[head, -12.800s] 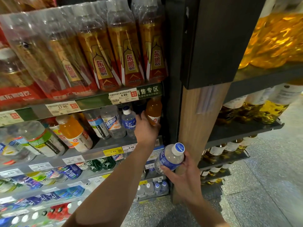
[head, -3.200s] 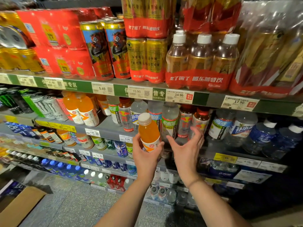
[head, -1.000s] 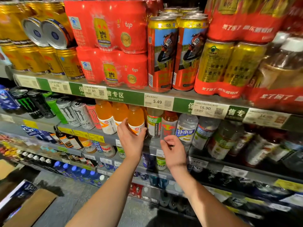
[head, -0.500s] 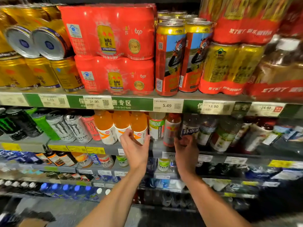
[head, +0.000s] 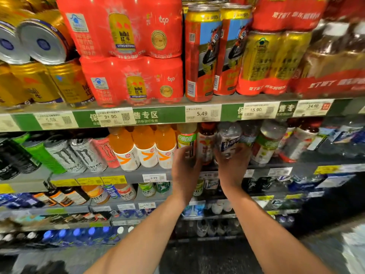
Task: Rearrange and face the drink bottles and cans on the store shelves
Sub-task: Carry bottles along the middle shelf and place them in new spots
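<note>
On the second shelf (head: 122,176) three orange drink bottles (head: 145,145) stand side by side, labels facing out. Right of them stands a green-labelled bottle (head: 186,140); my left hand (head: 184,171) grips its lower part. A red-capped bottle (head: 206,147) stands between my two hands. My right hand (head: 233,167) curls round the base of a clear bottle with a blue label (head: 229,138). More green-labelled and red-labelled bottles (head: 266,147) continue to the right, blurred.
Monster cans (head: 79,155) stand left of the orange bottles. The top shelf holds red can multipacks (head: 130,56), tall red cans (head: 199,56) and gold cans (head: 274,56). Lower shelves hold small bottles (head: 98,194) and blue-capped water (head: 79,233). Price tags (head: 202,113) line the shelf edges.
My left hand has left the third orange bottle and moved right to the green-labelled bottle. My right hand has risen and closed round the clear blue-labelled bottle.
</note>
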`<move>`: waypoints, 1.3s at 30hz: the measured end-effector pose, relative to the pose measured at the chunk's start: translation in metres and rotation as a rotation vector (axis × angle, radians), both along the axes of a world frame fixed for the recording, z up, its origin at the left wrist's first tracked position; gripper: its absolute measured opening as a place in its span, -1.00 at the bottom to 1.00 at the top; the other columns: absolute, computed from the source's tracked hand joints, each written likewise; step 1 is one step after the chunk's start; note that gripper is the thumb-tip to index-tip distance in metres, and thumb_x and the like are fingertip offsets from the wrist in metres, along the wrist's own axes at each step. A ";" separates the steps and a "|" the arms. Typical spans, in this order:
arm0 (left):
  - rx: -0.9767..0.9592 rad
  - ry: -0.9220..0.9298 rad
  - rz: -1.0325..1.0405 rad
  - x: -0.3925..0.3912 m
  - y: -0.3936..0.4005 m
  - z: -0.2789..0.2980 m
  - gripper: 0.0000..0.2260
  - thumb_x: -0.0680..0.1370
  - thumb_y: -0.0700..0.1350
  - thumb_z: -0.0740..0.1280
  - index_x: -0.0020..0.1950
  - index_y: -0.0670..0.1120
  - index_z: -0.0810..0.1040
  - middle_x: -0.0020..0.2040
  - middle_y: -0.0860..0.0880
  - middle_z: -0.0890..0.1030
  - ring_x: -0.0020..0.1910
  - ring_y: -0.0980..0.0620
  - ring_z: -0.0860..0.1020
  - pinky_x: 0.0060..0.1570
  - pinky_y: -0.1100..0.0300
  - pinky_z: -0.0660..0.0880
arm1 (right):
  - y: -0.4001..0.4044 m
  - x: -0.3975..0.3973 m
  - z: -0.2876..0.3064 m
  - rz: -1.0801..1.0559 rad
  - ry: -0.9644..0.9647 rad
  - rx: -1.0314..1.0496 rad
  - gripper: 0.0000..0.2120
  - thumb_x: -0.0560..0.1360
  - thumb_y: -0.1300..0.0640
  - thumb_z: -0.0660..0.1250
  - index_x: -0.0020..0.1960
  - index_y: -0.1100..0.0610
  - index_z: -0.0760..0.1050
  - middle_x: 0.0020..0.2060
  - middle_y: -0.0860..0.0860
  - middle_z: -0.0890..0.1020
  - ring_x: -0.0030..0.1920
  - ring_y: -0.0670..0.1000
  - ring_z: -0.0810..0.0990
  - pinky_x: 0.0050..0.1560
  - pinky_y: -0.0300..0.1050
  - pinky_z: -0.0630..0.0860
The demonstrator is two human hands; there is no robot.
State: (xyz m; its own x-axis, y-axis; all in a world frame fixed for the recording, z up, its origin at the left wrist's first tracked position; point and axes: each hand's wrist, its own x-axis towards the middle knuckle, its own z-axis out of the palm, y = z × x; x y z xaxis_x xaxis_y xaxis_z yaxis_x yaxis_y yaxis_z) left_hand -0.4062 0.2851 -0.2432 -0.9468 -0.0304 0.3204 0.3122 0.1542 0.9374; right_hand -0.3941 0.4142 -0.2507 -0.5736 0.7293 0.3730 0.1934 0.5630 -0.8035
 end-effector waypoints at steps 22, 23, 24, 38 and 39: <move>-0.189 -0.089 0.299 -0.003 -0.001 0.011 -0.80 0.57 -0.18 0.39 0.18 -0.05 0.60 0.07 0.04 0.66 0.04 0.11 0.62 0.14 0.04 0.58 | -0.060 -0.005 -0.014 0.275 -0.017 -0.200 -0.25 0.50 0.12 0.45 0.55 0.26 0.15 0.44 0.24 0.33 0.44 0.22 0.33 0.40 0.12 0.35; -0.192 -0.092 0.309 -0.004 -0.004 0.012 -0.82 0.56 -0.18 0.40 0.16 -0.04 0.61 0.03 0.05 0.68 0.01 0.11 0.63 0.12 0.06 0.59 | -0.062 -0.007 -0.013 0.261 -0.021 -0.188 -0.23 0.50 0.12 0.46 0.55 0.29 0.15 0.44 0.26 0.32 0.45 0.23 0.30 0.42 0.11 0.31; -0.188 -0.094 0.327 -0.004 -0.008 0.013 -0.84 0.56 -0.17 0.41 0.13 -0.03 0.62 -0.02 0.06 0.69 -0.02 0.12 0.64 0.09 0.09 0.60 | -0.063 -0.009 -0.012 0.242 -0.027 -0.177 -0.22 0.50 0.11 0.47 0.55 0.30 0.14 0.45 0.27 0.31 0.46 0.23 0.28 0.43 0.13 0.29; -0.083 -0.256 0.367 -0.021 -0.058 -0.007 -0.65 0.40 0.04 0.57 -0.14 0.00 0.40 -0.26 -0.08 0.51 -0.29 -0.05 0.47 -0.21 0.06 0.45 | -0.083 -0.032 0.003 -0.012 0.025 -0.311 -0.27 0.42 0.09 0.53 0.46 0.22 0.25 0.31 0.23 0.51 0.27 0.24 0.55 0.24 0.09 0.49; -0.071 -0.253 0.353 -0.021 -0.060 -0.008 -0.65 0.41 0.05 0.57 -0.13 0.01 0.40 -0.27 -0.05 0.50 -0.29 -0.01 0.45 -0.20 0.03 0.45 | -0.083 -0.032 0.003 -0.015 0.024 -0.291 -0.25 0.42 0.09 0.53 0.48 0.22 0.24 0.33 0.23 0.50 0.29 0.23 0.53 0.27 0.10 0.48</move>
State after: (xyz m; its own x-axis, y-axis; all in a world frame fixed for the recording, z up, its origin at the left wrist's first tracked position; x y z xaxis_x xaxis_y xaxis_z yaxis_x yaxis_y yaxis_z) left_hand -0.4272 0.2252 -0.2507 -0.9311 -0.3526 0.0930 -0.0091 0.2775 0.9607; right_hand -0.4257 0.3311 -0.2478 -0.5557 0.8158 0.1605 0.1784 0.3056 -0.9353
